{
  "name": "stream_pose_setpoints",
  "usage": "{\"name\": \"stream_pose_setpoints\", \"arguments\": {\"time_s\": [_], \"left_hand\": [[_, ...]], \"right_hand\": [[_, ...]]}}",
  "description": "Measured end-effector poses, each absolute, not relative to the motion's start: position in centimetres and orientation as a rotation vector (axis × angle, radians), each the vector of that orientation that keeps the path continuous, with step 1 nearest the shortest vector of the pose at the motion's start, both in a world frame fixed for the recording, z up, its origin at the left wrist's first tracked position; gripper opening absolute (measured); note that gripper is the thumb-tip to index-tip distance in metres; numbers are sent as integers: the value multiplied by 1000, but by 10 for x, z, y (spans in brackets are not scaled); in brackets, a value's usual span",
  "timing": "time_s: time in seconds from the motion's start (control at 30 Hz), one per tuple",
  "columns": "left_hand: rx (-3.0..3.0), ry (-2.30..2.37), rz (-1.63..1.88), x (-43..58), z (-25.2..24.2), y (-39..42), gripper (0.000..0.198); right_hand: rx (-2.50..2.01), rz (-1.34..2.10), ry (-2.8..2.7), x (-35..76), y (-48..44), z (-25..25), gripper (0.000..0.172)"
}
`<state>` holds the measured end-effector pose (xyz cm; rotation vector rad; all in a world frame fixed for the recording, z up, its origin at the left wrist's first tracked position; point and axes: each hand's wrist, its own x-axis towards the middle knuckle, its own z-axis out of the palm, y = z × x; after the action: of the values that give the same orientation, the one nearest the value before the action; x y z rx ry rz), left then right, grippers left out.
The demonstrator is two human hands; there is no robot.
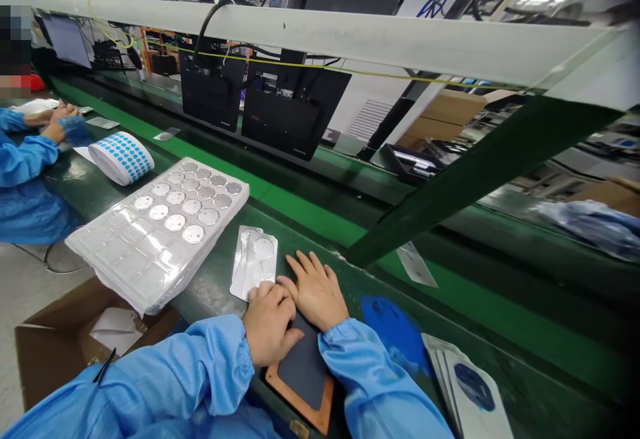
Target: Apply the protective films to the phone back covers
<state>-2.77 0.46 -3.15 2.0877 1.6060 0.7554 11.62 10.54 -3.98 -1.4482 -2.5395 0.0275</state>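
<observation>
Foreground, at the near edge of the table (pixel 215 299): the person's two hands, in blue sleeves (pixel 200 372), lie side by side, wrists over a dark mat (pixel 300 369) with an orange border. The left hand (pixel 270 322) is curled, its fingertips (pixel 257 290) against the lower edge of a silver foil sheet (pixel 254 262) embossed with round shapes; whether it grips the sheet cannot be told. The right hand (pixel 315 290) lies flat and empty, fingers spread, just beside the sheet. The sheet lies directly on the table, near its near edge. To the right along that edge are a blue patch (pixel 393 332) and a stack of white cards (pixel 467 389), each printed with a dark blue circle. Below the near edge at left sits an open cardboard box (pixel 75 352). Left of the sheet, a clear plastic tray (pixel 157 235) holds round silver discs (pixel 193 207) in the pockets of its far half. Farther left lies a roll of white sheet with blue dots (pixel 121 157), and at the far left edge are a co-worker's hands (pixel 56 119), also in blue sleeves. Beyond the table run a white overhead beam (pixel 320 35) and two black monitors (pixel 213 92).
</observation>
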Motion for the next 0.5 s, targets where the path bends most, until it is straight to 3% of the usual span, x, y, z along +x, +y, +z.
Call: {"name": "stream_pose_setpoints", "arguments": {"time_s": [0.3,0.5], "left_hand": [[1985,1616,830,-24,-34,-25,30],[1997,1549,864,-26,-41,-35,34]], "right_hand": [[-1224,-142,-2153,125,88,-24,37],[-1601,-106,-1871,187,1,-47,35]]}}
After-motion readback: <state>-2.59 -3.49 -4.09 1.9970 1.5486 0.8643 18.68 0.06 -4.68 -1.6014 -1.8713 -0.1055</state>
